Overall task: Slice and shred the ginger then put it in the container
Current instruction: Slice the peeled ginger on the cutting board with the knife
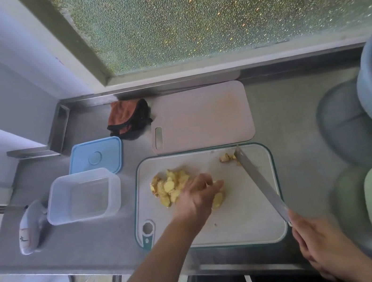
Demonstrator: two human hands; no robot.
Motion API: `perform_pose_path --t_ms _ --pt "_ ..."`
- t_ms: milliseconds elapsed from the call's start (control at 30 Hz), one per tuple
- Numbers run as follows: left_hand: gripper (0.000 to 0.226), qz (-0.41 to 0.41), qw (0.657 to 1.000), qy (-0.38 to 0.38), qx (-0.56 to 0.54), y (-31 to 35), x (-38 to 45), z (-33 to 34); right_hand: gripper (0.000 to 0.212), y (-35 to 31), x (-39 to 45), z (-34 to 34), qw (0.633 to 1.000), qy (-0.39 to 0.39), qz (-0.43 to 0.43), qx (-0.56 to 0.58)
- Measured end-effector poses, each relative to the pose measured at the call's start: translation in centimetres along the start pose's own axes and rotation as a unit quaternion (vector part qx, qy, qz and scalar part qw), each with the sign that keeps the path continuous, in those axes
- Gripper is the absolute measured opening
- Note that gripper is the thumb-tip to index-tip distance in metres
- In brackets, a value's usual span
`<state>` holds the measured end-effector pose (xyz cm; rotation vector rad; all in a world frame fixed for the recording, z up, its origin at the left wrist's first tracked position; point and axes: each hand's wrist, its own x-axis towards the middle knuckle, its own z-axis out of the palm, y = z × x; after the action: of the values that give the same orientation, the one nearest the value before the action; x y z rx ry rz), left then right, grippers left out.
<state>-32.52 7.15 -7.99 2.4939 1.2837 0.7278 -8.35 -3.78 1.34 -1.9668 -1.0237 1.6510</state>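
Head view: yellow ginger slices (173, 186) lie heaped mid-left on the white teal-rimmed cutting board (243, 220) at the steel counter's front edge. Left hand (196, 197) rests loosely on them, gathering; right hand (322, 241) grips the long steel knife (259, 181). Slicing looks finished; shredding comes next, needing stacked slices. The clear plastic container (83, 196) sits empty at the left.
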Motion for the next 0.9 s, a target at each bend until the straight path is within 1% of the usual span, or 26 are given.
perform_pose_path --t_ms 67,133,200,300,400,533,667,733,800,900 --pt "0.023 -0.007 1.0 -0.012 -0.008 0.4 -0.8 0.7 0.05 -0.1 0.0 0.0 1.0 -0.002 0.006 0.009" --pt "0.033 -0.032 0.999 0.005 -0.008 0.8 -1.8 1.0 0.05 0.0 0.0 -0.1 1.0 -0.002 0.013 0.015" --pt "0.038 -0.09 0.996 0.011 -0.013 1.7 -2.7 0.9 0.051 0.2 0.1 -0.2 0.999 0.002 0.023 0.025" --pt "0.036 -0.192 0.98 0.009 0.044 3.6 -3.6 0.7 0.052 0.3 0.1 -0.2 0.999 0.0 0.028 0.026" --pt "0.036 -0.245 0.966 -0.001 0.083 5.1 -3.3 0.8 0.051 0.2 0.1 0.0 0.999 -0.003 0.027 0.041" --pt "0.039 -0.32 0.944 -0.029 0.075 6.2 -2.9 0.4 0.052 0.2 0.2 0.0 1.0 0.003 0.002 0.013" --pt "0.034 -0.336 0.935 -0.073 0.09 6.2 -2.8 -0.3 0.052 0.2 0.3 0.0 1.0 0.001 0.013 0.021" --pt "0.032 -0.33 0.935 -0.094 0.093 5.9 -3.0 -0.6 0.051 0.2 0.3 0.1 0.999 -0.006 0.02 0.028" --pt "0.03 -0.324 0.938 -0.09 0.08 5.6 -3.2 -0.8 0.051 0.1 0.4 0.0 1.0 -0.006 0.01 0.014" --pt "0.026 -0.343 0.937 -0.057 0.039 5.6 -2.8 -1.0 0.052 0.0 0.5 -0.1 1.0 0.004 0.0 -0.011"
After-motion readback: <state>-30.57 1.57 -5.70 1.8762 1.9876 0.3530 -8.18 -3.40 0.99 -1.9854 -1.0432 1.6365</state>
